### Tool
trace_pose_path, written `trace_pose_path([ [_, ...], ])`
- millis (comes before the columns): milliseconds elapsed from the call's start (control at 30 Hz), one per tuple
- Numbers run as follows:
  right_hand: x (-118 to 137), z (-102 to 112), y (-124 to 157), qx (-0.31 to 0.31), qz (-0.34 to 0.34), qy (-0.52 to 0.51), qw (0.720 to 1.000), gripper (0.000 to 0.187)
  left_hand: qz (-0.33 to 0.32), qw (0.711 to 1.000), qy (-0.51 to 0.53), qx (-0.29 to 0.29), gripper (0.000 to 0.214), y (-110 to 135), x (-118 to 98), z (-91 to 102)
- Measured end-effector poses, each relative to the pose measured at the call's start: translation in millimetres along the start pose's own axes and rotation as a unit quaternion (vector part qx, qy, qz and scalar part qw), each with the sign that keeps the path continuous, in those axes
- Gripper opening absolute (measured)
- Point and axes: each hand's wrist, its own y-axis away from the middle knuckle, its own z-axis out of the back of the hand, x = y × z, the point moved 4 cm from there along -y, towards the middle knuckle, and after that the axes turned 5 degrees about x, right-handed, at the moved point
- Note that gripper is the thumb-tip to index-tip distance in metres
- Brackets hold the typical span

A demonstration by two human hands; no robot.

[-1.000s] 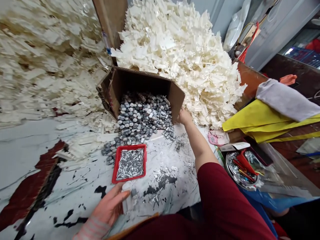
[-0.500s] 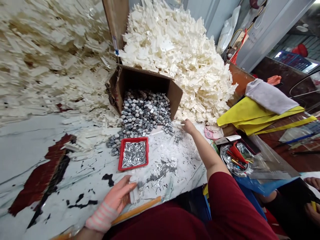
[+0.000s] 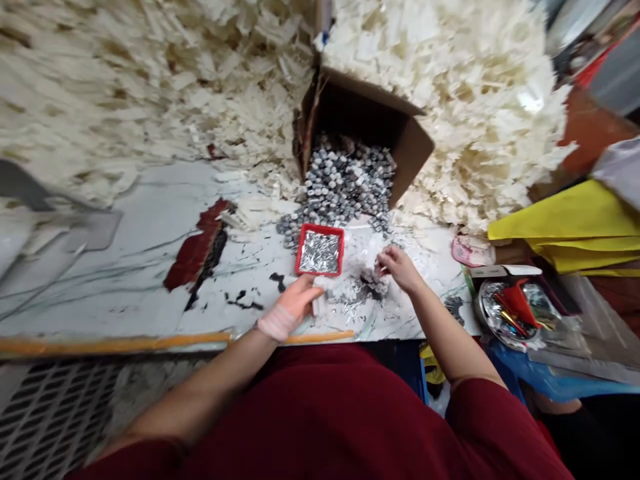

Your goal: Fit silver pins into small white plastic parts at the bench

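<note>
My left hand [image 3: 295,301], with a pale wrap at the wrist, grips a whitish block-shaped piece [image 3: 319,305] near the table's front edge. Just beyond it lies a red tray [image 3: 343,252] full of small metal pins [image 3: 320,251]. To the right, my right hand [image 3: 397,267] hovers over the scattered bits with its fingertips pinched together; blur hides what is between them. Below its fingers are small white discs and dark grit [image 3: 373,285]. Loose metal pins [image 3: 351,310] lie between the two hands.
A cardboard box [image 3: 417,160] lies open towards me, with grey metal-looking parts [image 3: 345,180] spilling out. Heaps of cream-coloured strips [image 3: 465,133] rise behind and beside it. At right are a round metal bowl [image 3: 483,310] of small items and yellow cloth [image 3: 560,227].
My right hand has come back from beside the box flap to the scattered bits nearer me. The left hand keeps the whitish piece. The view has swung, so things sit differently in it.
</note>
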Motion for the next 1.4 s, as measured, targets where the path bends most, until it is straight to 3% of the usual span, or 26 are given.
trace_pose_path([
  [67,-0.9,-51.0,27.3,0.089,-0.03,-0.107,0.99,0.035,0.005,1.0,-0.016,0.001,0.028,-4.6,7.6,2.6],
  [133,-1.2,-87.1,47.0,0.133,-0.062,-0.153,0.977,0.038,-0.001,0.999,-0.033,0.0,0.031,-5.8,12.3,5.2],
  [267,-4.4,-116.5,56.2,0.156,-0.103,-0.162,0.969,0.042,-0.02,0.997,-0.079,-0.015,0.024,1.1,10.0,8.2],
  [667,-8.9,-124.2,57.1,0.166,-0.109,-0.173,0.965,0.044,-0.038,0.994,-0.105,-0.008,0.019,6.8,7.6,7.8],
  [933,-5.4,-101.9,55.5,0.083,-0.057,-0.255,0.962,0.046,-0.012,0.999,-0.048,-0.013,0.025,4.4,12.2,8.8],
  [1200,-6.6,-117.3,56.0,0.14,-0.075,-0.163,0.974,0.043,-0.028,0.997,-0.077,-0.009,0.023,4.2,13.0,7.0],
  [1400,-14.5,-122.1,54.6,0.148,-0.106,-0.139,0.973,0.042,-0.047,0.993,-0.104,-0.01,0.02,6.8,12.9,8.6],
])
